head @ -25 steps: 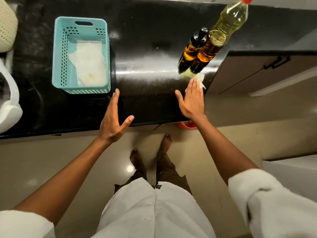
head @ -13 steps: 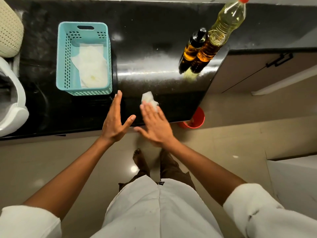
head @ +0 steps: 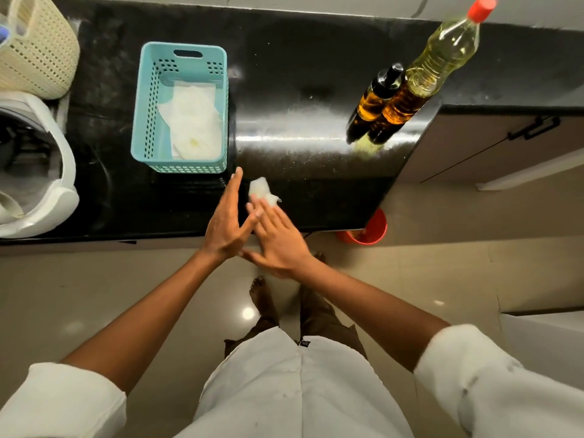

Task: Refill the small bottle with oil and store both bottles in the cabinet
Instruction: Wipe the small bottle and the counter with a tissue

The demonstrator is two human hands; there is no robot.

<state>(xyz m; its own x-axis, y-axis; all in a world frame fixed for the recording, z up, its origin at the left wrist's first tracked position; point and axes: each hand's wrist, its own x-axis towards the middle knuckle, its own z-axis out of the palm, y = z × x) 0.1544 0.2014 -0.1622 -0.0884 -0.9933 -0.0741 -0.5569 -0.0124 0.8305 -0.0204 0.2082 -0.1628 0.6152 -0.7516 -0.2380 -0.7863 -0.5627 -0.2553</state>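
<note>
A small amber bottle (head: 376, 102) with a black pump top stands on the black counter (head: 300, 90) at the right. It touches a tall clear oil bottle (head: 442, 58) with a red cap. Both are upright and far from my hands. My right hand (head: 281, 241) lies flat near the counter's front edge, fingertips pressing a crumpled white tissue (head: 260, 189) onto the surface. My left hand (head: 226, 222) stands on its edge just left of it, fingers straight and holding nothing, its thumb against my right fingers.
A teal basket (head: 142, 121) with white tissues sits left of my hands. Further left are a cream woven basket (head: 41, 55) and a white appliance (head: 63, 191). A cabinet door with a black handle (head: 534, 128) is at the right, and a red bucket (head: 366, 232) stands on the floor.
My right hand slid the tissue leftward along the counter, from just below the bottles to beside my left hand. The left hand stayed almost where it was.
</note>
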